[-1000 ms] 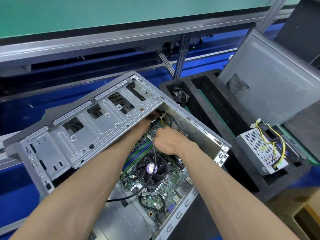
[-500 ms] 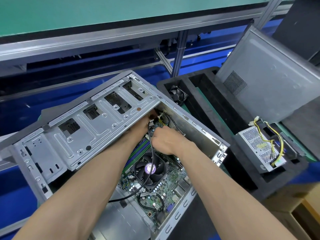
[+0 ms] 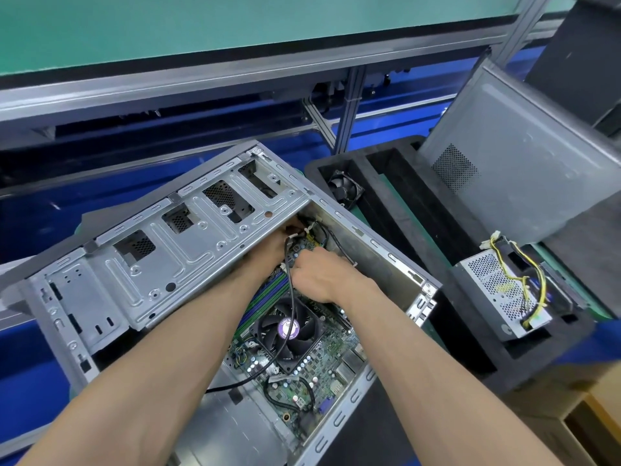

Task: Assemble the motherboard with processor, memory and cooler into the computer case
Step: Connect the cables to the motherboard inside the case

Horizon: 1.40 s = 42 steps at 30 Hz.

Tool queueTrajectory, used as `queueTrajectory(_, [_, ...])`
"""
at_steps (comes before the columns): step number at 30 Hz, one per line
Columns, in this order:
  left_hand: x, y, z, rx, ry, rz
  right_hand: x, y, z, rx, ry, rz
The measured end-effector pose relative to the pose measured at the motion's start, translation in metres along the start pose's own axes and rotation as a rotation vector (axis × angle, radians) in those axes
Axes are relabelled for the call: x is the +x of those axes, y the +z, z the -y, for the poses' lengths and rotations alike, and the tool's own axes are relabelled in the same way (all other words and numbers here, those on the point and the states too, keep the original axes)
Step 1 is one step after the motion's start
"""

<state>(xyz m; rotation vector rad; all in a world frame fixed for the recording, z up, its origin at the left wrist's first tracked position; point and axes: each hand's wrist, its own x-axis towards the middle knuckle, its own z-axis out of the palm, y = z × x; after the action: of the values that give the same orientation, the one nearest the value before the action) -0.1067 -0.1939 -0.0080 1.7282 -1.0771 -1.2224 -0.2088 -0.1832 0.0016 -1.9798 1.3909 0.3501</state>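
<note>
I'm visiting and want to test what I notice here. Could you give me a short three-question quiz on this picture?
1. True or false: the cooler sits on the motherboard inside the case.
2. Where is the power supply? A) in the case B) in the foam tray C) on the green surface
3. Fill in: a black ____ runs across the cooler.

Key: 1 true; 2 B; 3 cable. Both hands, left and right, work deep in the case; their fingers are mostly hidden.
</note>
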Motion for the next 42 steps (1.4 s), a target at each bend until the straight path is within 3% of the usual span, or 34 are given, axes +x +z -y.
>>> queueTrajectory(4, [0.011, -0.001, 0.017, -0.032, -0.024, 0.007, 0.0, -0.002, 0.001, -0.014, -0.065, 0.01])
queueTrajectory(8, [0.018, -0.004, 0.024, 0.194, 0.114, 0.058, -0.003, -0.002, -0.002, -0.014, -0.076, -0.019])
queueTrajectory(20, [0.041, -0.01, 0.058, 0.692, 0.191, 0.033, -0.01, -0.004, 0.0, 0.011, -0.084, -0.053])
queueTrajectory(25, [0.037, -0.011, 0.062, 0.552, 0.318, -0.017, -0.011, -0.006, 0.001, 0.011, -0.091, -0.055])
queueTrajectory(28, [0.04, -0.007, 0.057, 0.589, 0.224, -0.012, -0.012, -0.006, 0.001, 0.01, -0.093, -0.062])
queueTrajectory(33, [0.041, -0.009, 0.055, 0.619, 0.235, -0.003, -0.01, -0.006, 0.002, -0.006, -0.098, -0.061])
queueTrajectory(37, [0.044, -0.011, 0.06, 0.524, 0.264, 0.032, -0.008, -0.005, 0.001, -0.028, -0.107, -0.059])
queueTrajectory(42, [0.043, -0.011, 0.056, 0.435, 0.162, 0.059, -0.01, -0.005, 0.001, -0.025, -0.085, -0.069])
